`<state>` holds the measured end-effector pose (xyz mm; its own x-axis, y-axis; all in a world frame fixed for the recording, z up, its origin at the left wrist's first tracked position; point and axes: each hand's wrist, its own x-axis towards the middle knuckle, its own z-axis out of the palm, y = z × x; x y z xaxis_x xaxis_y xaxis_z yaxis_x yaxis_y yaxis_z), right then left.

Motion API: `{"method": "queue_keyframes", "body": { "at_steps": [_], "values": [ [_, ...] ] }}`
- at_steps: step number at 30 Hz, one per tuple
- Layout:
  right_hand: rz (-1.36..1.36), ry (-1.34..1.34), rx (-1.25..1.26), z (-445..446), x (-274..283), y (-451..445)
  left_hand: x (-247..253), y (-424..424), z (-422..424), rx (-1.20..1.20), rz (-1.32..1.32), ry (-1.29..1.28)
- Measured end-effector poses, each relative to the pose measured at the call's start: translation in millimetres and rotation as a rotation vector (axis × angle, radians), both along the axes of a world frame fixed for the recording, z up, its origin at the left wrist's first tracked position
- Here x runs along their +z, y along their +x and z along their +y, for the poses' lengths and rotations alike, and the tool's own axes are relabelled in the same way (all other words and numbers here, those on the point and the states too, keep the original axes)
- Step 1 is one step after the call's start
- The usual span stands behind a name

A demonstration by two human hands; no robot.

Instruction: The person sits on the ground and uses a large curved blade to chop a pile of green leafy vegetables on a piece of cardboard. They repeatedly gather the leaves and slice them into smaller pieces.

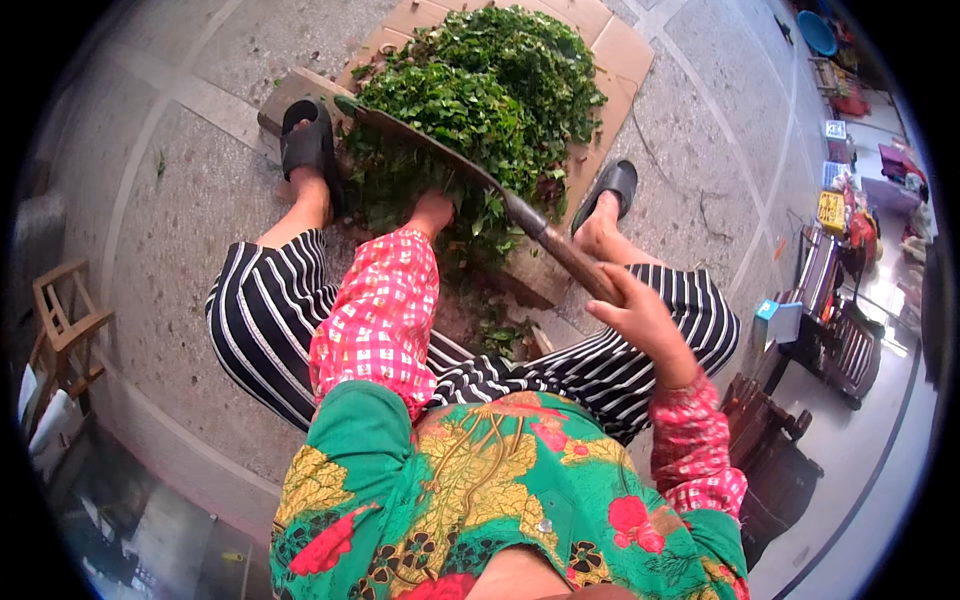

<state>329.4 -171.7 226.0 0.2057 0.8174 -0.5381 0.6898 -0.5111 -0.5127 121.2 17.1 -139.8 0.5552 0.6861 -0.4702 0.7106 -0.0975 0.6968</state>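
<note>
My right hand point(637, 311) is closed round the wooden handle of a large long-bladed knife point(442, 154), held slantwise with its tip towards the upper left. The blade passes over the near side of a big heap of chopped green leaves point(480, 82). Below the blade, my left hand point(433, 212) rests at the near edge of the leaves; its fingers are partly hidden, and what they hold cannot be told. A sheet of cardboard point(626, 56) lies under the heap. Between my legs is a wooden block point(534, 279), partly covered by leaves.
My feet in black sandals point(309, 142) stand on either side of the heap. Another end of wood point(289, 94) lies by the left foot. A small wooden stool or frame point(67, 307) is at the left; wooden chairs point(847, 349) and a blue-and-white box point(776, 321) are at the right.
</note>
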Motion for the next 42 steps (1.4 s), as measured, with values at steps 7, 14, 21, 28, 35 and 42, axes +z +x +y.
{"method": "queue_keyframes", "body": {
  "at_steps": [7, 14, 21, 28, 35, 42],
  "values": [
    [-0.046, -0.150, -0.020, -6, -33, 8, 10, 4, 2, -0.174, 0.231, 0.361],
    [-0.032, -0.130, -0.006, -8, -31, 10, -5, 3, -5, 0.050, 0.084, 0.232],
    [-0.091, -0.114, 0.035, 10, 11, -8, 14, 17, 14, 0.125, 0.072, 0.139],
    [0.031, -0.152, -0.043, -12, -53, 19, 4, -14, -18, 0.390, -0.183, 0.069],
    [-0.004, -0.129, -0.016, -15, -55, 24, 75, 2, -26, 0.807, -0.418, -0.515],
    [-0.040, -0.105, -0.044, -33, -87, 27, -24, 0, -23, 0.356, -0.230, -0.120]
  ]
}}
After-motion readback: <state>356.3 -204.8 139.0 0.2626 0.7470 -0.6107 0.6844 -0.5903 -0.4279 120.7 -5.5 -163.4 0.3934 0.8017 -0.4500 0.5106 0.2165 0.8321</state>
